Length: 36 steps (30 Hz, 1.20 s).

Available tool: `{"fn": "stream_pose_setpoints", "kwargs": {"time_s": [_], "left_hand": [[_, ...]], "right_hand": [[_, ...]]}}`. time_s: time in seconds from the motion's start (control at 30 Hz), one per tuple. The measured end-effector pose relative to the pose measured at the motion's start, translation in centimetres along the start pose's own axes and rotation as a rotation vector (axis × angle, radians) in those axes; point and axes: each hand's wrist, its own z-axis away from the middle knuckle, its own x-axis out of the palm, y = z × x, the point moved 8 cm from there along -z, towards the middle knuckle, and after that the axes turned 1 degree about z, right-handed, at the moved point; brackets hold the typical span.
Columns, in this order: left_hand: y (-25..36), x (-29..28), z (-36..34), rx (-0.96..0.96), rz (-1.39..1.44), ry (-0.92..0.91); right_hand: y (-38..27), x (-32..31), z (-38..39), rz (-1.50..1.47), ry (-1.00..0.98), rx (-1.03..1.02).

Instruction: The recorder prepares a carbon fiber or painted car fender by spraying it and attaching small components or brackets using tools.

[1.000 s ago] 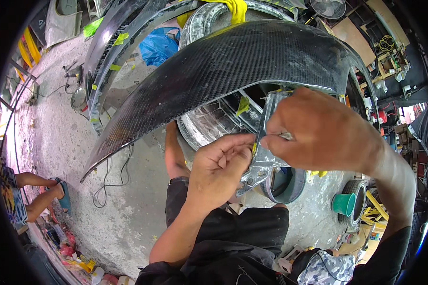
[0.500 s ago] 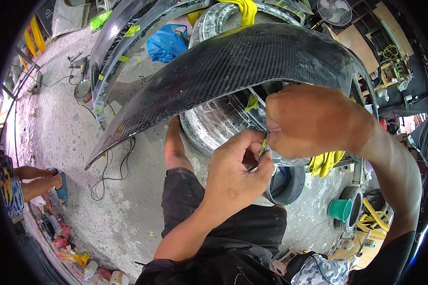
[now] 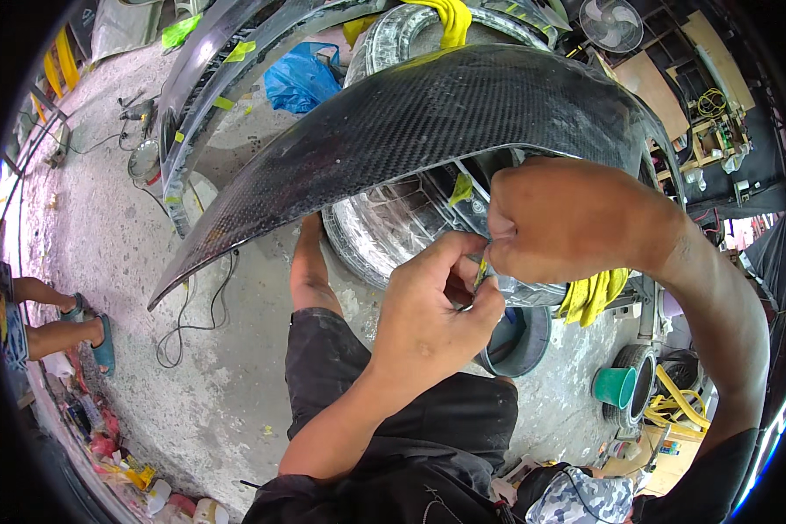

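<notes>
Since one second earlier, the left hand (image 3: 432,310) has been shifted rightward, and the grey bracket then seen between the hands has been covered. Two hands are engaged: by the left, a small yellow-green strip (image 3: 481,272) is pinched between thumb and forefinger; the right hand (image 3: 546,218) is clenched just beside it, its back turned upward, and whether anything is gripped there cannot be told. One black woven-pattern panel (image 3: 428,122) is arched beyond the hands, its lower edge partly hidden by the right. Two whitened tyres are seen, one beneath the panel (image 3: 367,236) and one past it (image 3: 384,48). Also shown are two yellow cloths (image 3: 596,295), one green bucket (image 3: 614,387), one dark tub (image 3: 520,345), one blue bag (image 3: 302,79), one fan (image 3: 611,24) and, at left, two sandals (image 3: 104,346) worn by another person. Labels on small containers (image 3: 159,496) at lower left are too small to be read.
</notes>
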Motion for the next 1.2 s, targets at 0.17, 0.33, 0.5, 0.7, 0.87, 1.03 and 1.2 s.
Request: {"fn": "stream_pose_setpoints", "kwargs": {"time_s": [0.17, 0.33, 0.5, 0.7, 0.87, 1.03, 1.2], "left_hand": [[0.2, -0.1, -0.2, 0.006, 0.017, -0.007], [0.3, -0.3, -0.2, 0.001, -0.001, -0.013], [0.3, -0.3, -0.2, 0.022, 0.002, 0.001], [0.5, -0.4, -0.2, 0.040, -0.050, 0.010], [0.8, -0.1, -0.2, 0.050, -0.128, 0.019], [-0.7, -0.8, -0.4, 0.011, 0.057, 0.016], [-1.7, -0.5, -0.7, -0.059, 0.299, -0.042]], "right_hand": [[-0.1, -0.2, -0.1, 0.040, -0.077, 0.011], [0.1, 0.1, -0.2, 0.057, -0.139, 0.010], [0.1, 0.3, -0.3, 0.038, -0.161, 0.039], [-0.4, 0.2, -0.5, 0.000, -0.101, -0.001], [-1.1, 0.1, -0.1, 0.023, -0.031, -0.042], [-3.0, 0.3, 2.0, 0.194, 0.295, -0.561], [-0.1, -1.8, 4.3, -0.218, 0.274, -0.089]]}}
